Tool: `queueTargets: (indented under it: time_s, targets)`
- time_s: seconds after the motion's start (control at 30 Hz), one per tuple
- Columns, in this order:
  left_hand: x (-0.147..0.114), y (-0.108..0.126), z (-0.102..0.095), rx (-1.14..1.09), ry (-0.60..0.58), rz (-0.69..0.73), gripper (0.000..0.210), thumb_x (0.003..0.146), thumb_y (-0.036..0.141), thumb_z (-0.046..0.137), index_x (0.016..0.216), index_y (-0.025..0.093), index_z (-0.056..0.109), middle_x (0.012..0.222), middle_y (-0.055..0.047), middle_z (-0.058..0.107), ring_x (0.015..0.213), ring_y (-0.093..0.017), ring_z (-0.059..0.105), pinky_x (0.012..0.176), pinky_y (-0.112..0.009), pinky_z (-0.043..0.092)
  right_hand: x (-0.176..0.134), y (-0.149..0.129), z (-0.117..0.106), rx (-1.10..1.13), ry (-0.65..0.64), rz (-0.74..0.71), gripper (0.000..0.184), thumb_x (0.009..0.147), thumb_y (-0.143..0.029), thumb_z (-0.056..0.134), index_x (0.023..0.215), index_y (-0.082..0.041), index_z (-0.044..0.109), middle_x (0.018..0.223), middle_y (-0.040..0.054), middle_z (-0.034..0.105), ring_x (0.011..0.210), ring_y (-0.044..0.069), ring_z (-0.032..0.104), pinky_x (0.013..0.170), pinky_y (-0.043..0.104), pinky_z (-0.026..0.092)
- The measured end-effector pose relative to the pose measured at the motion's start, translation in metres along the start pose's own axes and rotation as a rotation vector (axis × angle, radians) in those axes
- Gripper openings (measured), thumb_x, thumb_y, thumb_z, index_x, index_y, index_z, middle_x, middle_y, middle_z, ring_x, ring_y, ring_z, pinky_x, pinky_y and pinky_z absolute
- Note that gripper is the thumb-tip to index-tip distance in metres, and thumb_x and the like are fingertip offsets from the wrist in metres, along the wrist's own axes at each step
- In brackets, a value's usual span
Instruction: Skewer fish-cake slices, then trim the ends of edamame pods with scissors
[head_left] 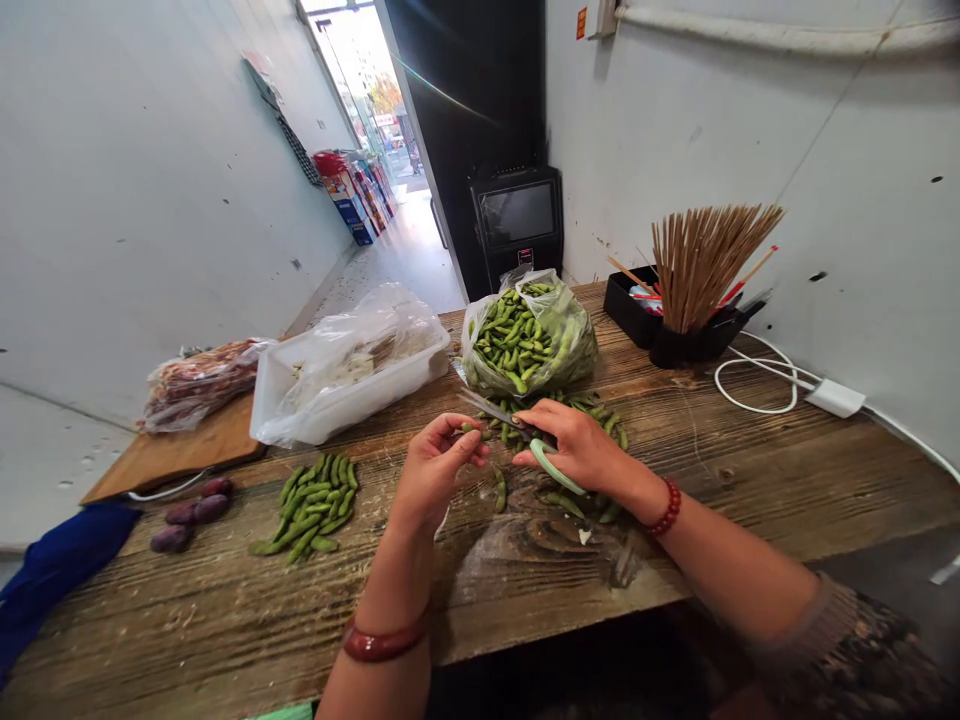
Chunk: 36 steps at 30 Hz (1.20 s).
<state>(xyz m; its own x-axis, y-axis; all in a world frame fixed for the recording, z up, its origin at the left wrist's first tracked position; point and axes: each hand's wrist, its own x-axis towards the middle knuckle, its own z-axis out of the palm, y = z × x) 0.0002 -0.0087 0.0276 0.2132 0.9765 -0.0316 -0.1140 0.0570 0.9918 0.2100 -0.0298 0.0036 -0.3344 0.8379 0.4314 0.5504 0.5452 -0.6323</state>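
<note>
Between thumb and fingers, my left hand (436,462) pinches a green edamame pod (474,430), mostly hidden by the fingertips. My right hand (581,445) grips green-handled scissors (553,468), whose blades point up and left, close to that pod. Under and around my right hand lie loose edamame pods (600,412), partly covered by it. One single pod (500,490) rests on the wood between my hands. A separate pile of edamame pods (319,502) sits left of my left hand. Behind my hands stands an open clear plastic bag (577,340) full of pods.
A white plastic tub (281,400) with a plastic bag in it stands at the back left, beside a wooden board (180,455) bearing bagged meat (202,380). Purple roots (199,510) lie nearby. At right are bundled sticks (697,270) and a white cable (757,410).
</note>
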Motion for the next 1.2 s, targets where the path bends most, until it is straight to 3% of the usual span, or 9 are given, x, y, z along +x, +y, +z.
queueTargets:
  time_s: [0.13,0.27,0.47,0.8,1.2]
  targets:
    - [0.004,0.000,-0.006,-0.258,0.053,-0.020,0.025,0.063,0.022,0.082,0.078,0.016,0.063,0.084,0.001,0.067,0.075,-0.012,0.067,0.070,-0.024,0.053,0.000,0.000,0.002,0.035,0.043,0.038,0.049,0.079,-0.039,0.073,0.121,-0.018,0.060,0.103,0.0071,0.062,0.074,0.015,0.058,0.068,0.028,0.049]
    - [0.006,-0.001,-0.008,-0.354,0.058,-0.026,0.025,0.062,0.019,0.082,0.079,0.017,0.063,0.080,0.001,0.066,0.070,-0.010,0.065,0.068,-0.021,0.054,-0.001,-0.005,0.003,-0.006,0.009,-0.002,0.055,0.075,-0.036,0.078,0.124,-0.020,0.058,0.109,0.0070,0.061,0.080,0.016,0.060,0.075,0.030,0.050]
    - [0.003,-0.005,-0.002,-0.315,-0.040,-0.032,0.023,0.065,0.021,0.081,0.083,0.016,0.067,0.081,-0.001,0.066,0.067,-0.009,0.062,0.062,-0.020,0.051,-0.001,-0.008,0.002,-0.048,-0.011,-0.023,0.055,0.074,-0.033,0.078,0.124,-0.022,0.058,0.110,0.0079,0.061,0.093,0.021,0.062,0.081,0.032,0.050]
    - [0.003,-0.009,-0.002,-0.171,-0.032,-0.029,0.027,0.064,0.030,0.082,0.082,0.015,0.069,0.067,0.000,0.063,0.050,-0.005,0.047,0.043,-0.016,0.031,-0.002,-0.010,0.000,-0.061,-0.041,-0.034,0.054,0.076,-0.034,0.076,0.125,-0.023,0.057,0.110,0.0073,0.061,0.093,0.020,0.062,0.082,0.031,0.050]
    - [0.003,-0.003,-0.003,-0.278,-0.024,-0.042,0.028,0.061,0.026,0.084,0.080,0.015,0.068,0.063,0.002,0.061,0.051,-0.006,0.052,0.043,-0.014,0.038,-0.002,-0.010,0.000,-0.090,-0.038,-0.049,0.053,0.077,-0.036,0.076,0.125,-0.021,0.057,0.110,0.0079,0.061,0.093,0.021,0.062,0.081,0.031,0.050]
